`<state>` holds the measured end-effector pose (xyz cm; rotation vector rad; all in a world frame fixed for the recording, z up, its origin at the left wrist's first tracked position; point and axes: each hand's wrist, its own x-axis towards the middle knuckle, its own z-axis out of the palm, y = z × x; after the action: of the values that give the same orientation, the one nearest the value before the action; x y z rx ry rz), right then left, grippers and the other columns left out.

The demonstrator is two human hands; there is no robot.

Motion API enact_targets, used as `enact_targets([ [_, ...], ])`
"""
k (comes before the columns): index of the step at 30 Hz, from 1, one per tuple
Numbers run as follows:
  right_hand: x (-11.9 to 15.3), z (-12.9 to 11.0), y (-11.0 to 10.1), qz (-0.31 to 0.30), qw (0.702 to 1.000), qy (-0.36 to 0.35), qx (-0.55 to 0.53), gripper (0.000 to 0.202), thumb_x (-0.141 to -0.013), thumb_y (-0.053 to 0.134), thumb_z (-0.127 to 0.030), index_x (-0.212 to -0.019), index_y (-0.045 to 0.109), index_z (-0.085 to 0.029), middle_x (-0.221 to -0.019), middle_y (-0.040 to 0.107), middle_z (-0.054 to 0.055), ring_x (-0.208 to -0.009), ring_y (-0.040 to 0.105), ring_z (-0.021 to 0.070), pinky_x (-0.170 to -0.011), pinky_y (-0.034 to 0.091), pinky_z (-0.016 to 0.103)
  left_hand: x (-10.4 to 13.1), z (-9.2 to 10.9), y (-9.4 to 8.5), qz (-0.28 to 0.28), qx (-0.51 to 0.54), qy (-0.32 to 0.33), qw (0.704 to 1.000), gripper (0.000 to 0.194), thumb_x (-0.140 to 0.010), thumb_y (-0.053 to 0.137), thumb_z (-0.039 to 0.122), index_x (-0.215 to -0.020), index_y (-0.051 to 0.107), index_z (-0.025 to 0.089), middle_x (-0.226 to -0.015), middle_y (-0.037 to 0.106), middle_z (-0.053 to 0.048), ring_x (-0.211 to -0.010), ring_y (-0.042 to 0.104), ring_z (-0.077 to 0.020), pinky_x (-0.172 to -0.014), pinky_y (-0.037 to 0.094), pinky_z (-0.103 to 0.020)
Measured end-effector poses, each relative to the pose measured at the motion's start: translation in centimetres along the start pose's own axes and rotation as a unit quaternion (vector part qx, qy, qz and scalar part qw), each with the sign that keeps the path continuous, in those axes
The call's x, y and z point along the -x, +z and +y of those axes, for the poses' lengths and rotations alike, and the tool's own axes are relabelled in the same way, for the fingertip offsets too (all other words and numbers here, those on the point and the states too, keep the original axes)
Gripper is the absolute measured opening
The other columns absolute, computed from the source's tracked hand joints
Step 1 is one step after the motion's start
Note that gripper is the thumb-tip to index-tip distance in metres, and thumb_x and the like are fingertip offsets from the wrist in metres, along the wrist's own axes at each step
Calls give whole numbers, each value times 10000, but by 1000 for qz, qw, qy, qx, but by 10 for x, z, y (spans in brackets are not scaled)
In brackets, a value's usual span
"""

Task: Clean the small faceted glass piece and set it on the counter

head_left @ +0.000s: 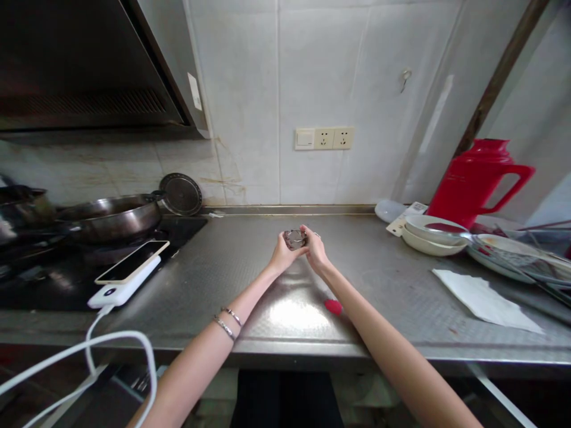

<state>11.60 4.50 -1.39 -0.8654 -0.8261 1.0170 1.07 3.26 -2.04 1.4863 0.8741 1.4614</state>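
Both my hands meet over the middle of the steel counter (pixel 241 238), around a small round glass-like thing with a shiny rim and brownish patches (pixel 295 239). My left hand (pixel 283 255) wraps its left and near side, thumb reaching across the front. On the right side, my right hand (pixel 314 251) closes its fingers on the same thing. Its exact kind is too small to make out. A small red thing (pixel 333 306) lies on the counter beside my right forearm, which partly hides it.
Left: a stove with a steel pan (pixel 111 220), a dark round disc (pixel 181 194), and a phone (pixel 132 261) on a white power bank (pixel 125 288) with a cable. Right: a red thermos (pixel 473 181), stacked bowls (pixel 432 244), plates and a white paper sheet (pixel 486 300).
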Motion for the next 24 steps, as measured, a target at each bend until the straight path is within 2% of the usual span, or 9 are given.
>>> enact_targets([
  [3, -4, -8, -5, -5, 1000, 14, 5, 295, -698, 523, -346, -863, 695, -173, -889, 718, 23, -852, 643, 169, -682, 490, 227, 1, 11, -1, -91, 43, -2, 995, 602, -578, 811, 226, -1070, 475, 146, -1078, 628, -120, -1009, 616, -240, -968, 436, -439],
  [6, -4, -14, -12, -27, 999, 24, 12, 299, -683, 499, -319, -844, 702, -170, -821, 724, 24, -750, 653, 169, -649, 499, 244, 1, 16, -3, -113, 38, -25, 993, 647, -518, 839, 187, -1071, 509, 136, -1048, 640, -105, -980, 626, -244, -960, 445, -443],
  [10, 0, -13, -13, -59, 997, 32, 28, 288, -671, 467, -307, -727, 710, -163, -712, 719, 33, -674, 653, 189, -654, 510, 277, 1, 9, -4, -131, 21, -46, 990, 688, -455, 870, 186, -1042, 516, 123, -1000, 654, -99, -942, 631, -234, -940, 454, -450],
  [15, 2, -8, -10, -36, 999, 6, 39, 302, -688, 451, -306, -744, 717, -178, -741, 726, 22, -732, 650, 192, -680, 501, 271, 1, -1, -1, -86, 38, -19, 995, 748, -448, 883, 230, -1058, 458, 153, -1056, 621, -96, -973, 616, -209, -945, 449, -429],
  [19, 3, -8, -7, -7, 999, -20, 49, 274, -714, 472, -302, -765, 713, -182, -802, 727, 16, -868, 633, 193, -750, 474, 249, 0, -2, 1, -5, -11, 1, 1000, 817, -405, 899, 263, -1071, 435, 167, -1059, 597, -87, -977, 606, -217, -944, 440, -437],
  [21, 4, -8, -5, -10, 998, -33, 58, 262, -725, 485, -296, -787, 711, -179, -825, 727, 16, -926, 617, 196, -793, 457, 246, -1, -1, 1, 31, -39, 10, 999, 825, -411, 897, 275, -1079, 425, 165, -1064, 592, -94, -990, 598, -224, -944, 437, -436],
  [24, 5, -10, -3, -34, 996, -36, 71, 260, -740, 484, -289, -810, 708, -179, -846, 726, 17, -963, 601, 193, -813, 444, 239, -2, 2, 0, 41, -53, 17, 998, 797, -448, 883, 304, -1077, 418, 156, -1070, 592, -108, -992, 597, -228, -926, 446, -422],
])
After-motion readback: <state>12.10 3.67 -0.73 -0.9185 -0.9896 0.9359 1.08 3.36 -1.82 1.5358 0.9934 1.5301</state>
